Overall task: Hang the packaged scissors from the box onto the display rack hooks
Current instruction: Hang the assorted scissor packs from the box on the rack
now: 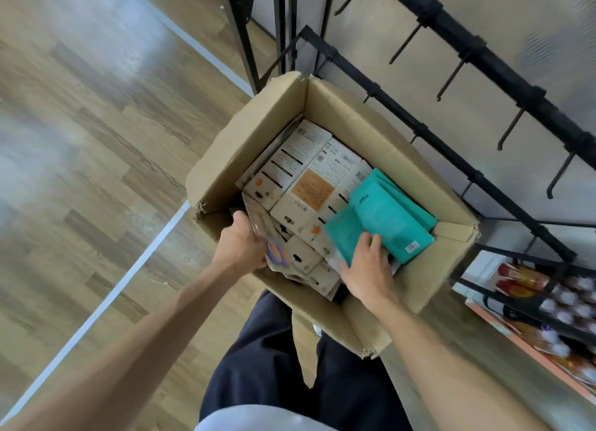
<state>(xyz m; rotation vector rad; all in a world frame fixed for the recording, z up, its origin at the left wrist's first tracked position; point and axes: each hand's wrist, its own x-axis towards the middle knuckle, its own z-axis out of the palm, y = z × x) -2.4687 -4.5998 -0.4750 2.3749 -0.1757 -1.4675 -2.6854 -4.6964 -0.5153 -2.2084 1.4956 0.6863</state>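
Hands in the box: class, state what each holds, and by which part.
Left hand grips a clear pack by its near edge. Right hand rests on the teal packs; no clear grip.

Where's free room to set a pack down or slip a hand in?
Inside the cardboard box, white packs and teal packs crowd it; both hands, left hand and right hand, fill the near side. Bare wood floor lies left of the box; the black hooks right of it hang bare.
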